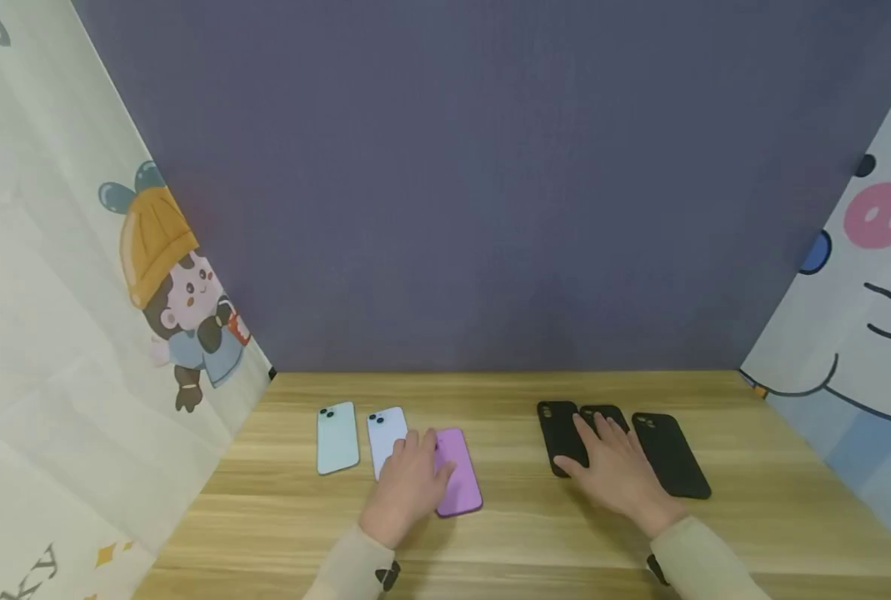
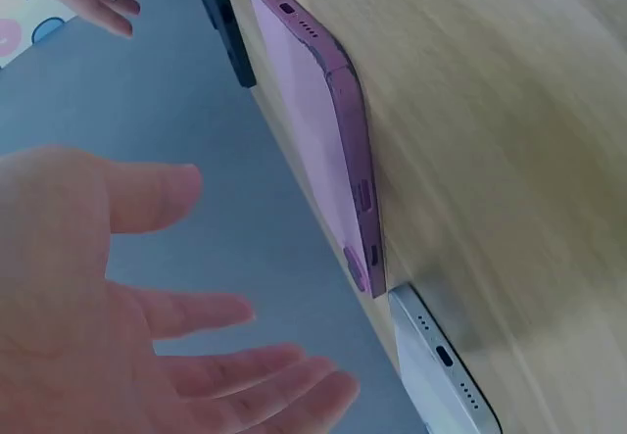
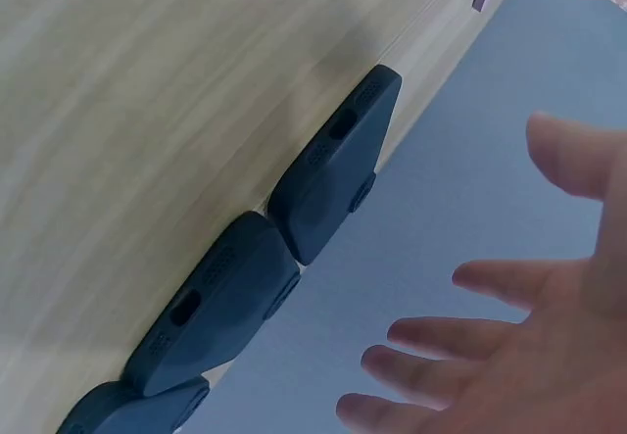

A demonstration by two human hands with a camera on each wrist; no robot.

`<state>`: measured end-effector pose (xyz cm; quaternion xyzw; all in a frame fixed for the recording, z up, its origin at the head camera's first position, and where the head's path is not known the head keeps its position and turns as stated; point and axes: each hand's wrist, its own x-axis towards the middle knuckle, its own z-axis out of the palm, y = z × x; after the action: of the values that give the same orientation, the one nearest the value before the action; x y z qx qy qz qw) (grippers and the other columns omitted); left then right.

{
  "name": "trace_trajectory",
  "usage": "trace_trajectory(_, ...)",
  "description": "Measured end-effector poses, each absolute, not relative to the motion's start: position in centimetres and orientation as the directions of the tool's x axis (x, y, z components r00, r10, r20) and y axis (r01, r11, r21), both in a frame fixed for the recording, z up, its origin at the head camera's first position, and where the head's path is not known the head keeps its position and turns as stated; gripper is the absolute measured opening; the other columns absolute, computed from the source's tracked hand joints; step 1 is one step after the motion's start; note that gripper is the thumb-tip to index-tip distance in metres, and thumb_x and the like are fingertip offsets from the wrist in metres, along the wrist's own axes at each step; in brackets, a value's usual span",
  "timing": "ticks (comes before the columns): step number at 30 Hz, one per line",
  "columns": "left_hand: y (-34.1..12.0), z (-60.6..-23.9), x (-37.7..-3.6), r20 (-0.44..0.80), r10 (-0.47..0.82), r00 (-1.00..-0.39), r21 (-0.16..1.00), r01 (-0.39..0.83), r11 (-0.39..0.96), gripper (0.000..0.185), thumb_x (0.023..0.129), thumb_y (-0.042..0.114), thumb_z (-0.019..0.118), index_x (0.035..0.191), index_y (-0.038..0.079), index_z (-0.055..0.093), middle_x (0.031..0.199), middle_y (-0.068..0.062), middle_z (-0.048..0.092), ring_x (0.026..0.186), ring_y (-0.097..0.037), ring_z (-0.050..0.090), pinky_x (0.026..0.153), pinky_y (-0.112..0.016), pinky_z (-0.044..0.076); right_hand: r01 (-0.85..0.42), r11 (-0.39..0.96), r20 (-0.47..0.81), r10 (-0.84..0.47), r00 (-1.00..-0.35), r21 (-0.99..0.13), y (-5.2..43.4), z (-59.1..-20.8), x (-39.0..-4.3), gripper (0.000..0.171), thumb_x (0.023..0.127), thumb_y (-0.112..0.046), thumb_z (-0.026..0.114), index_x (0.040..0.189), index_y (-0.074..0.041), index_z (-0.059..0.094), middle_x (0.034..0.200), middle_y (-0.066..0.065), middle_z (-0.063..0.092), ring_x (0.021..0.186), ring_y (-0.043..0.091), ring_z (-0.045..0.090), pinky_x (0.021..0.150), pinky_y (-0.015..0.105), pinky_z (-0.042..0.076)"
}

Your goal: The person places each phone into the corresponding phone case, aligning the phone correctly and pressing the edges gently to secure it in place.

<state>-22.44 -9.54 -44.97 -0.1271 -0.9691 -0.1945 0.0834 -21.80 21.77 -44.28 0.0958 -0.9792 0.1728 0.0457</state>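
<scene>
My left hand hovers with spread fingers over the gap between a pale lavender phone and a purple phone, partly covering both. A mint green phone lies farther left, camera side up. In the left wrist view the palm stays apart from the purple phone. Over on the right, my right hand is held above three black phone cases. It overlaps the left case, hides most of the middle case and is beside the right case. Its fingers hold nothing.
The phones and cases lie on a wood-grain table. A dark grey panel rises along its back edge. Pale curtains with cartoon prints flank it, a child figure on the left and a pink-nosed animal on the right.
</scene>
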Motion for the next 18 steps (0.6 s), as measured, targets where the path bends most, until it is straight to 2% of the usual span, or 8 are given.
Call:
trace_trajectory(4,-9.1,-45.2,-22.7,0.203,0.182,-0.962,0.375,0.248,0.893,0.054,0.095,0.036,0.069,0.128,-0.005,0.060,0.111,-0.023,0.059,0.100,-0.038,0.058,0.080,-0.055,0.053,-0.206,0.924,0.101,-0.183,-0.978,-0.323,21.5,-44.2,-22.3,0.092,0.097,-0.071,0.046,0.154,0.001,0.038,0.152,0.041,0.032,0.139,0.060,0.030,0.109,0.073,0.023)
trace_trajectory(10,-8.3,-45.5,-23.0,0.174,0.126,-0.977,0.396,0.186,0.899,0.056,0.093,0.038,0.071,0.120,-0.010,0.063,0.099,-0.022,0.061,0.090,-0.035,0.060,0.070,-0.053,0.054,-0.190,0.923,0.057,-0.181,-0.982,-0.335,21.1,-44.3,-22.9,0.087,0.099,-0.063,0.052,0.154,0.002,0.037,0.151,0.042,0.032,0.136,0.062,0.033,0.102,0.073,0.034)
trace_trajectory(13,-8.0,-45.5,-23.2,0.173,0.102,-0.980,0.366,0.160,0.917,0.054,0.091,0.039,0.072,0.109,-0.011,0.065,0.089,-0.019,0.060,0.082,-0.034,0.060,0.065,-0.051,0.053,-0.170,0.920,0.032,-0.170,-0.985,-0.353,20.9,-44.3,-23.3,0.087,0.098,-0.064,0.052,0.154,0.002,0.037,0.152,0.041,0.031,0.135,0.063,0.032,0.096,0.075,0.038)
trace_trajectory(18,-7.7,-45.0,-23.9,0.158,0.087,-0.984,0.294,0.131,0.947,0.048,0.091,0.042,0.071,0.086,-0.005,0.065,0.077,-0.017,0.060,0.070,-0.033,0.061,0.059,-0.048,0.051,-0.158,0.912,0.025,-0.160,-0.987,-0.378,20.3,-44.4,-24.1,0.081,0.100,-0.055,0.056,0.154,0.001,0.036,0.152,0.039,0.032,0.137,0.062,0.031,0.097,0.074,0.038)
